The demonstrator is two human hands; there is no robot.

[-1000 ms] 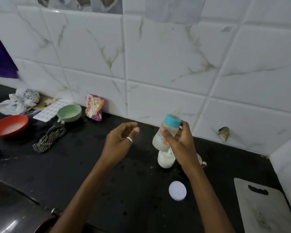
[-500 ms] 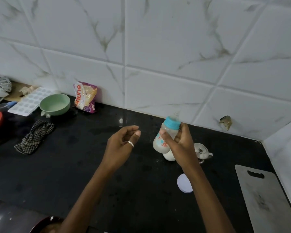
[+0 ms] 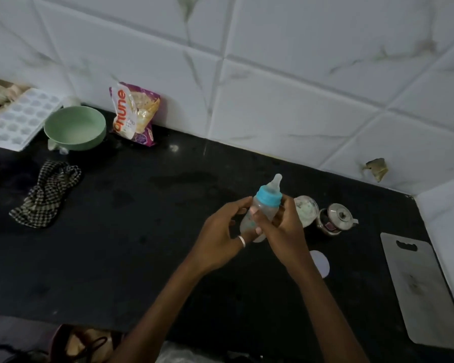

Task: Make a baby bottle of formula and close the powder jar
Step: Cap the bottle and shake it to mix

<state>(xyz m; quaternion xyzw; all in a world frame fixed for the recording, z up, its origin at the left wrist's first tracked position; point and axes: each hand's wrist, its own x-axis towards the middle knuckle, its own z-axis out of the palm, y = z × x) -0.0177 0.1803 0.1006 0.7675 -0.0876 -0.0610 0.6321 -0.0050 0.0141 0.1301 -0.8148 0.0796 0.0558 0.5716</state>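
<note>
The baby bottle [image 3: 264, 208], teat up and tilted, is held above the bench [image 3: 116, 231] towards its back right corner; the left hand [image 3: 220, 239] grips its lower part, the right hand [image 3: 283, 231] wraps its body

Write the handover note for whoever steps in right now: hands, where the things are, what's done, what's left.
Left hand: holds the lower part of the baby bottle.
Right hand: grips the bottle's body from the other side.
The bottle is above the black countertop, tilted, with its blue collar and nipple on. Its contents are too blurred to judge.
The powder jar stands open just behind the right hand. Its white lid lies flat on the countertop nearer the person.
Done: bottle capped.
Left: probably finish mixing, set the bottle down, put the lid on the jar.
</note>
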